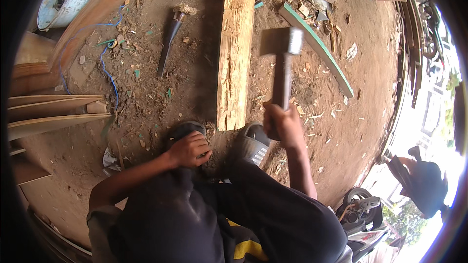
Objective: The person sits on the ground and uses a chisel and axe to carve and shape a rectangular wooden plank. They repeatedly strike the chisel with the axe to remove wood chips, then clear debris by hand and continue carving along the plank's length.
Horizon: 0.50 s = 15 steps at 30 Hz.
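Note:
My right hand (286, 122) is closed around the handle of a hammer (282, 78), whose blocky metal head points away from me, just right of a long wooden beam (235, 53). The beam's pale upper face is rough and chipped, and its near end lies between my shoes. My left hand (191, 150) is a loose fist in front of my left knee, above the left shoe; nothing shows in its fingers, though the palm is hidden. Left of the beam, a dark chisel-like tool (170, 41) with a frayed wooden end lies on the dirt.
A green-edged wood strip (319, 51) and scraps lie right of the beam. Curved wooden boards (58, 109) and a whitish bucket (73, 1) stand at the left. A blue cord (108, 70) crosses the ground. A motorcycle (360, 212) and a person (421, 185) are at the right.

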Motion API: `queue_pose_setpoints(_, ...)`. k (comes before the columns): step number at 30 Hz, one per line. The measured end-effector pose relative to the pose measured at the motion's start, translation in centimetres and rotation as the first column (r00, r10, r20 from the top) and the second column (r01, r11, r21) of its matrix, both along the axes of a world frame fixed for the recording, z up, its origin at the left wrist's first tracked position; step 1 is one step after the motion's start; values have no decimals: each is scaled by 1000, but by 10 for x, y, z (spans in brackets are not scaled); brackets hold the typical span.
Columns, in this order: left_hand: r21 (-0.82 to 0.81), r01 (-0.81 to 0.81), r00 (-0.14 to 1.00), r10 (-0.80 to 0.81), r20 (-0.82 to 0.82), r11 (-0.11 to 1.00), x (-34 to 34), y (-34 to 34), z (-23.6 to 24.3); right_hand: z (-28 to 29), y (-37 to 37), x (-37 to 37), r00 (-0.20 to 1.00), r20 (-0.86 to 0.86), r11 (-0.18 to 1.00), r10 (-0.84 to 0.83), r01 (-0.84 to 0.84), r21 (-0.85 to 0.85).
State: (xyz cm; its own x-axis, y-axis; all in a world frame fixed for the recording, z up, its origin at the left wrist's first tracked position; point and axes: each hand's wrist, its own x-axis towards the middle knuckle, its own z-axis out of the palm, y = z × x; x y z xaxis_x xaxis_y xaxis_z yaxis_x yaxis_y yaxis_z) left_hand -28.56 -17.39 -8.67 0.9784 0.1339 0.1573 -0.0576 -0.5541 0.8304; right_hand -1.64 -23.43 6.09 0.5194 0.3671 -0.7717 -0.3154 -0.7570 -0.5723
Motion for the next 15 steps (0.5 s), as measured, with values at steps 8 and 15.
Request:
queue_pose_setpoints(8,-52,5,1000,-4,28,999,3,0,0,148,-14,61,704,397,530,-589,-35,847)
queue_pose_setpoints(15,-62,2,1000,-1,13,998,2,0,-1,74,48,46,764,390,390,-515,-196,900)
